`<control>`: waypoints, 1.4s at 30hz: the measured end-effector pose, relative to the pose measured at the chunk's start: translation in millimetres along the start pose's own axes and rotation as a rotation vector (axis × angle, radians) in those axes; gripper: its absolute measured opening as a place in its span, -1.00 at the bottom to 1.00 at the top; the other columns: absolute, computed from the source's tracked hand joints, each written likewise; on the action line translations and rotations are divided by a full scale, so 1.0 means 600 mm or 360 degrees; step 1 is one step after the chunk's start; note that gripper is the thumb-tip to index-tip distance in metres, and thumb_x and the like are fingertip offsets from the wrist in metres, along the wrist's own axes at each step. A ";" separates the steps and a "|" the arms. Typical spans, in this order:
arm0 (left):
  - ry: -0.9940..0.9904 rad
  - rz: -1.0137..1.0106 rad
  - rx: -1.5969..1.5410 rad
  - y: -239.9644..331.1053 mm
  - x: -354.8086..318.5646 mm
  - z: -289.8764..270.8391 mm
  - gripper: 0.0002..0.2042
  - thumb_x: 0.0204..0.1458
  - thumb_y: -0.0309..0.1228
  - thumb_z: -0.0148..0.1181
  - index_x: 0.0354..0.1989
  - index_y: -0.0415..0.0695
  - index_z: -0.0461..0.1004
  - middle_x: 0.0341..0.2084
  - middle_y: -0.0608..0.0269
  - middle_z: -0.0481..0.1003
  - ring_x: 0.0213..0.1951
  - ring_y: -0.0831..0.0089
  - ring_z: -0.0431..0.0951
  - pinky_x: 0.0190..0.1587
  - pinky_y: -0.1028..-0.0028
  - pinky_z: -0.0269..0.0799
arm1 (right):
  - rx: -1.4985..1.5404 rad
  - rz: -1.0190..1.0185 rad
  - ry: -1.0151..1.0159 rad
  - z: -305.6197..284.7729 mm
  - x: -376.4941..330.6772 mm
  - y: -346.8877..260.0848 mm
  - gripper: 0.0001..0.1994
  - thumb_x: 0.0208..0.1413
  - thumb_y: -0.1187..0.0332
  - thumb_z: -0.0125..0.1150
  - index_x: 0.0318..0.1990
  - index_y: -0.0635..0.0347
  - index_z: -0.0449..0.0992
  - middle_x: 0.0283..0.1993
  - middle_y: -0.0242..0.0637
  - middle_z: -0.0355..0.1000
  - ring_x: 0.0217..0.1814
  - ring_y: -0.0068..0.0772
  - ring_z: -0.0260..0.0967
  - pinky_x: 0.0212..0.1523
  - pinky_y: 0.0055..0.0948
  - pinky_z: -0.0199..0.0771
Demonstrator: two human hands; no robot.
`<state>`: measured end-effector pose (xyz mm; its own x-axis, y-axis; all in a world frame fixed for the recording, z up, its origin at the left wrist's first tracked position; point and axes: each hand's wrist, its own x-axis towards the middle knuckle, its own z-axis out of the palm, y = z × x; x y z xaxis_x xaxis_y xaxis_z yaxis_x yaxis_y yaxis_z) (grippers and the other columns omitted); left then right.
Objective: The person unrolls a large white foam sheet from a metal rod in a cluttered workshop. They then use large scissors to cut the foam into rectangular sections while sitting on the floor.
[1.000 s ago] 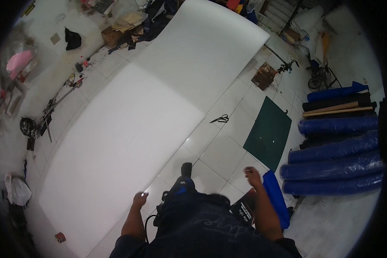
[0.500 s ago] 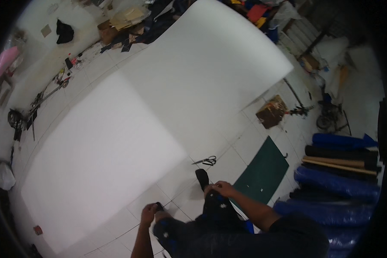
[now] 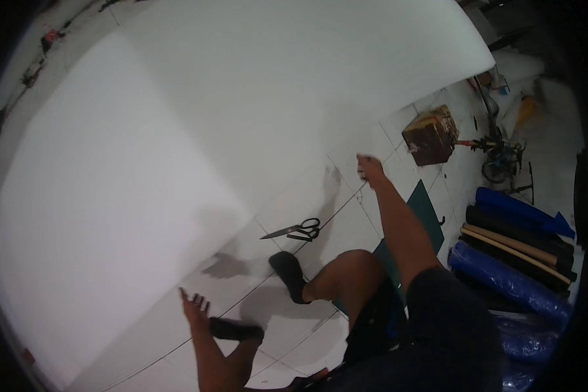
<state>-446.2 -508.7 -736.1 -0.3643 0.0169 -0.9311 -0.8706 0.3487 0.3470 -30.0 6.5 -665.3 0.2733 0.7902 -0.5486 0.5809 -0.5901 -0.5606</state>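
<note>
A large white sheet [image 3: 104,196] covers much of the floor, one part lying brighter over the rest. My left hand [image 3: 195,307] hovers by its near edge, fingers apart and holding nothing. Stretched forward, my right hand [image 3: 371,170] is over the tiles near the sheet's right side. Its fingers are loosely bent, slightly blurred, with gaps between them and nothing visible in them. Black-handled scissors [image 3: 300,230] lie on the tiles between my hands, just in front of my dark-covered foot [image 3: 287,271]. Neither hand touches the scissors.
A worn brown box [image 3: 431,137] stands beyond my right hand. A green mat [image 3: 426,206] lies partly under my right arm. Several blue, black and brown rolls [image 3: 516,261] are stacked at the right. Tools and clutter line the far left edge.
My hands have left my knees: the right has reached forward and right, the left has moved outward to the sheet's edge. I am bent lower, and the view has come closer to the floor.
</note>
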 end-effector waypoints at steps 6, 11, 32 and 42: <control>0.0182 0.0292 -0.0451 -0.004 0.184 0.098 -0.03 -0.12 0.37 0.12 0.33 -0.12 0.09 0.27 -0.03 0.17 0.25 0.09 0.23 0.19 0.10 0.27 | 0.0359 -0.0064 0.0692 0.062 0.247 0.025 -0.15 -0.05 -0.09 0.35 0.24 0.36 0.18 0.10 -0.03 0.32 0.02 -0.15 0.34 -0.16 -0.25 0.41; -0.0005 0.0447 -0.0697 -0.030 0.267 0.115 -0.25 0.02 0.06 0.26 0.20 -0.30 0.26 0.08 0.05 0.41 0.02 0.13 0.46 0.03 0.19 0.46 | 0.0575 -0.0513 0.0805 0.112 0.369 0.104 -0.47 0.02 0.04 0.32 -0.07 0.33 0.38 -0.08 -0.01 0.47 -0.12 -0.09 0.42 -0.24 -0.27 0.45; 0.0369 0.0512 -0.0701 -0.010 0.248 0.095 -0.26 0.06 0.08 0.20 0.17 -0.36 0.25 0.07 0.03 0.40 0.00 0.16 0.48 -0.01 0.21 0.47 | 0.0689 -0.0285 0.0188 0.230 0.302 0.124 -0.14 0.02 -0.10 0.31 0.28 0.40 0.14 0.01 -0.02 0.38 -0.07 -0.23 0.38 -0.07 -0.28 0.45; 0.0091 0.0752 -0.1249 -0.006 0.213 0.121 -0.38 0.17 0.03 -0.08 0.29 -0.15 0.18 0.24 0.13 0.25 0.23 0.11 0.25 0.28 0.06 0.13 | 0.0159 -0.0746 -0.0530 0.451 -0.050 0.236 -0.59 0.14 0.10 0.26 -0.07 0.24 0.38 -0.37 -0.31 0.43 -0.40 -0.53 0.38 -0.41 -0.50 0.40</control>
<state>-465.4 -440.0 -864.5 -0.7371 -0.0576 -0.6734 -0.5942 -0.4194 0.6863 -163.7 -145.4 -895.8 -0.2606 0.8857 -0.3842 0.5020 -0.2156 -0.8376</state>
